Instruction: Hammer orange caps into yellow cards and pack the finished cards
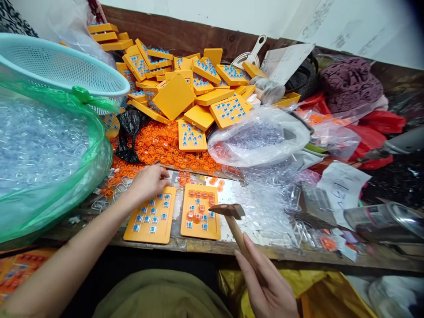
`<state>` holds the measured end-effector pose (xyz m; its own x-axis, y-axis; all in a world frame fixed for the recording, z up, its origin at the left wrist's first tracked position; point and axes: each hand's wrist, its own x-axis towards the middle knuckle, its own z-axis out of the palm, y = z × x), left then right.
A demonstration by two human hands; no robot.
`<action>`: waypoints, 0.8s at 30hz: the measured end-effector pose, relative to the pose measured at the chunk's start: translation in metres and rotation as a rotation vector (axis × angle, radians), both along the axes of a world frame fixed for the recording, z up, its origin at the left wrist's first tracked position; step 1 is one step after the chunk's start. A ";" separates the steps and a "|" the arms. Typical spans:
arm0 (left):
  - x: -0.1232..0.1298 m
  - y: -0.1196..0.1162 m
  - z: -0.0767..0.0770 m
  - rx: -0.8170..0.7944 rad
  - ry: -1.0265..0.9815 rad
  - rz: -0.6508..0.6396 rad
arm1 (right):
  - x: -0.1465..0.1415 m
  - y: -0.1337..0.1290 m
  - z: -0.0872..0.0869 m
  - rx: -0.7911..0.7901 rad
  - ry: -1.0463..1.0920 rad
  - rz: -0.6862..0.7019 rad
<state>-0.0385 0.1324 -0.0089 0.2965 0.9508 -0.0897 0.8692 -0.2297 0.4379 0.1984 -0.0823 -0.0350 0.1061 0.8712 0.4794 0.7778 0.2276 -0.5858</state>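
My right hand (265, 278) is wrapped round the wooden handle of a small hammer (232, 211). The hammer's head hangs at the right edge of a yellow plastic panel (212, 232), which bears several orange caps (198, 218) and some blue-and-clear pieces. Left of it lies a second yellow panel (132, 234) with only blue-and-clear pieces showing. Over that panel's top edge is my left hand (149, 182), its fingers curled together; whatever they hold, if anything, is hidden. A few loose orange rings (184, 178) lie just beyond the panels.
A heap of yellow panels (175, 95) rises behind a pile of orange rings (159, 141). At left stand a green bag (99, 154) of clear pieces and a blue basket (112, 84). A white plastic bag (261, 137) and scattered clear parts (271, 198) lie right.
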 end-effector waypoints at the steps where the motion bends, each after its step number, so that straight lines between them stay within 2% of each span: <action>1: -0.001 0.008 0.001 -0.066 0.065 -0.013 | -0.001 0.000 0.001 0.005 0.009 0.008; 3: 0.002 0.014 0.002 -0.123 0.119 -0.038 | -0.004 0.000 0.002 0.011 0.038 0.038; 7: 0.012 0.010 -0.001 -0.096 0.114 -0.032 | -0.009 -0.002 -0.003 -0.018 0.080 0.087; 12: 0.016 0.011 -0.002 -0.083 0.057 0.005 | -0.008 -0.004 -0.011 -0.027 0.076 0.014; 15: 0.020 0.001 0.000 -0.051 -0.042 0.010 | -0.003 -0.006 -0.011 -0.021 0.040 0.001; 17: 0.026 -0.016 0.003 -0.027 -0.226 -0.057 | 0.001 -0.007 -0.011 -0.019 0.023 -0.027; 20: 0.040 -0.050 0.005 0.001 -0.450 -0.252 | 0.008 -0.010 -0.012 -0.033 0.002 -0.079; 24: 0.058 -0.077 0.001 0.113 -0.351 -0.451 | 0.012 -0.012 -0.011 -0.044 -0.033 -0.067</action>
<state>0.0191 0.0551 -0.0077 0.6679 0.7218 0.1814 0.4819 -0.6052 0.6336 0.2100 -0.0942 -0.0460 0.1495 0.8828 0.4453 0.8094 0.1494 -0.5679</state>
